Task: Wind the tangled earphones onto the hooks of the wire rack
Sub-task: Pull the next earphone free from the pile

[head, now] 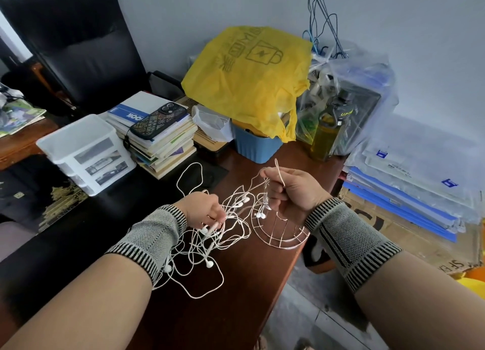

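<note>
A dark brown wooden desk (244, 284) carries it all. At the back, a stack of books (162, 142) with a phone (159, 121) lying on top. Left of the books, a white plastic drawer box (84, 150). Behind the middle, a blue tub (256, 146) with a yellow plastic bag (249, 79) over it. To the right, clear bags (349, 92) and a bottle (325, 137). Up front, white earphone cables (204, 250) sprawl in loose loops across the wood.

A phone (158, 120) lies on the books (162, 145), left of the bag (249, 79); earphones (210, 234) lie on the desk (236, 284), rack (279, 231) to their right.
</note>
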Demonstrator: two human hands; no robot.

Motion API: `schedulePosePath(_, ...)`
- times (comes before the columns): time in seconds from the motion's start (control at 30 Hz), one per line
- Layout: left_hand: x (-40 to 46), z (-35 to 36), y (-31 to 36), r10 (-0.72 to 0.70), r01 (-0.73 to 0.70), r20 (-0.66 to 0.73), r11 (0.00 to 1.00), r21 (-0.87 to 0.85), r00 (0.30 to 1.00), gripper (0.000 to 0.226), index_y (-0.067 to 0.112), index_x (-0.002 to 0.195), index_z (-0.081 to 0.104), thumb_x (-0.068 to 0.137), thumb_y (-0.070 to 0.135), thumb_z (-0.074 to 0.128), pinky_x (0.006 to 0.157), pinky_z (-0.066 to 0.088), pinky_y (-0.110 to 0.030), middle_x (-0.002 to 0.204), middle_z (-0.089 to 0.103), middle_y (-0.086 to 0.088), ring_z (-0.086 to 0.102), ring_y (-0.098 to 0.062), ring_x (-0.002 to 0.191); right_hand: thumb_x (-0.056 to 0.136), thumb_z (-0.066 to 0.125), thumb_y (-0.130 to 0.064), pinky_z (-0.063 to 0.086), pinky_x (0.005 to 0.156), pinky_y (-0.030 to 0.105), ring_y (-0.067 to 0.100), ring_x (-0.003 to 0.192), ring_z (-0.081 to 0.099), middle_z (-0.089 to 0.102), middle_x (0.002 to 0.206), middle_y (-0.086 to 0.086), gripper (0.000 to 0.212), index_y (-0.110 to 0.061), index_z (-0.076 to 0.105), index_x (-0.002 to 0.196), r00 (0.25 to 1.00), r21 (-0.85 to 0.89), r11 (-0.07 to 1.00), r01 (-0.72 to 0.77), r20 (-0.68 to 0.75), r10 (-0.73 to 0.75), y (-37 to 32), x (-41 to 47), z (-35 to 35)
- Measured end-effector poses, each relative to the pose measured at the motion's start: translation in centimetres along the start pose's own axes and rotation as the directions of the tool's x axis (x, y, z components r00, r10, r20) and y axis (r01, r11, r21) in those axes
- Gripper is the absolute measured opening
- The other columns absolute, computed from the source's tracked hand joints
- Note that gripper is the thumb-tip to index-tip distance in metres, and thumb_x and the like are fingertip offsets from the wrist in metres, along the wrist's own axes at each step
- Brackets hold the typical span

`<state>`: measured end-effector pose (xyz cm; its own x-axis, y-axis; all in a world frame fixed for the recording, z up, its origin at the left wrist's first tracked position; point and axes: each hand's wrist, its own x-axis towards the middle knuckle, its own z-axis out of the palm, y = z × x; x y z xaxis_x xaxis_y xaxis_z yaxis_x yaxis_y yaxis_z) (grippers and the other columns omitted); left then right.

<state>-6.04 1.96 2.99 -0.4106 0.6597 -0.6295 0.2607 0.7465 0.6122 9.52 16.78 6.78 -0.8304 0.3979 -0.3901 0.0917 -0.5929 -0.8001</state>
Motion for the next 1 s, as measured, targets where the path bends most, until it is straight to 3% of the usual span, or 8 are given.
schedulePosePath(0.07, 0.0, 0.0, 0.4, 0.067, -0.058, -0.117, 0.995, 0.079, 0.991, 0.014, 0.000, 0.102, 0.062, 0.095, 0.010, 0.054, 0.068, 0.051, -0.025, 0.101, 0.071, -0.007, 0.071, -0.016, 0.087, 0.093, 0.055, -0.012, 0.025, 0.041, 0.018, 0.007, 0.039, 0.024, 0.033, 0.046, -0.003, 0.013, -0.005, 0.060, 0.083, 0.999, -0.053, 0.998, -0.015, 0.035, 0.017, 0.0, -0.1, 0.0)
schedulePosePath(0.17, 0.0, 0.8, 1.2, 0.096, -0.103, -0.362, 0.995, 0.000, 0.927, 0.018, 0.015, 0.092, 0.066, 0.092, 0.031, 0.058, 0.068, 0.054, -0.026, 0.089, 0.071, -0.001, 0.071, -0.012, 0.077, 0.093, 0.056, -0.013, 0.024, 0.042, 0.019, 0.007, 0.038, 0.025, 0.034, 0.045, -0.003, 0.014, -0.005, 0.061, 0.083, 0.997, -0.115, 0.993, -0.013, 0.070, 0.021, 0.2, -0.2, 0.0)
schedulePosePath(0.3, 0.6, 2.3, 2.2, 0.124, -0.091, -0.265, 0.987, 0.134, 0.956, 0.023, 0.023, 0.097, 0.064, 0.083, 0.041, 0.067, 0.064, 0.048, -0.021, 0.074, 0.069, 0.007, 0.063, -0.005, 0.064, 0.092, 0.058, -0.013, 0.024, 0.044, 0.021, 0.007, 0.039, 0.026, 0.034, 0.046, -0.003, 0.013, -0.006, 0.062, 0.081, 0.997, -0.149, 0.989, -0.006, 0.073, 0.017, 0.4, -0.3, 0.1)
schedulePosePath(0.47, 1.1, 3.5, 2.1, 0.228, -0.128, -0.325, 0.945, 0.303, 0.918, 0.013, 0.021, 0.080, 0.069, 0.086, 0.032, 0.067, 0.062, 0.046, -0.022, 0.076, 0.069, 0.000, 0.057, -0.012, 0.063, 0.090, 0.060, -0.011, 0.022, 0.046, 0.022, 0.008, 0.039, 0.025, 0.033, 0.047, -0.001, 0.012, -0.006, 0.062, 0.079, 0.999, -0.144, 0.989, -0.017, 0.042, 0.024, 0.7, -0.2, 0.2)
schedulePosePath(0.7, 0.4, 3.6, 1.3, 0.296, -0.246, -0.230, 0.944, 0.221, 0.927, 0.010, 0.023, 0.075, 0.072, 0.083, 0.029, 0.071, 0.079, 0.053, -0.027, 0.069, 0.065, 0.010, 0.064, -0.012, 0.077, 0.092, 0.058, -0.008, 0.023, 0.039, 0.017, 0.007, 0.037, 0.027, 0.034, 0.046, -0.002, 0.012, -0.006, 0.062, 0.081, 0.994, -0.240, 0.965, -0.109, -0.039, 0.103, 2.2, 0.4, 1.0)
schedulePosePath(0.8, 0.5, 3.4, 0.8, 0.236, -0.149, -0.194, 0.914, 0.376, 0.952, 0.014, 0.018, 0.081, 0.076, 0.085, 0.028, 0.067, 0.072, 0.051, -0.024, 0.073, 0.066, 0.008, 0.064, -0.014, 0.075, 0.093, 0.059, -0.014, 0.027, 0.039, 0.019, 0.008, 0.037, 0.029, 0.034, 0.048, -0.001, 0.015, -0.008, 0.063, 0.081, 1.000, -0.203, 0.979, -0.026, 0.001, 0.027, 2.4, 0.6, 1.4)
schedulePosePath(0.87, 0.6, 3.0, 0.3, 0.164, -0.017, -0.251, 0.866, 0.501, 0.954, 0.019, 0.019, 0.096, 0.077, 0.090, 0.027, 0.060, 0.073, 0.051, -0.024, 0.092, 0.070, 0.005, 0.065, -0.017, 0.080, 0.095, 0.058, -0.016, 0.030, 0.040, 0.020, 0.009, 0.037, 0.030, 0.035, 0.048, 0.000, 0.016, -0.008, 0.064, 0.082, 0.998, -0.147, 0.987, 0.060, 0.021, -0.057, 1.9, 0.6, 1.4)
schedulePosePath(1.0, 0.7, 2.0, -0.2, 0.036, 0.182, -0.500, 0.906, 0.382, 0.865, 0.025, 0.018, 0.114, 0.066, 0.092, 0.027, 0.057, 0.084, 0.051, -0.032, 0.110, 0.065, -0.002, 0.063, -0.020, 0.097, 0.095, 0.054, -0.012, 0.030, 0.039, 0.018, 0.009, 0.037, 0.028, 0.031, 0.047, 0.000, 0.016, -0.004, 0.062, 0.083, 0.991, -0.090, 0.987, 0.130, 0.008, -0.130, 1.1, 0.0, 0.6)
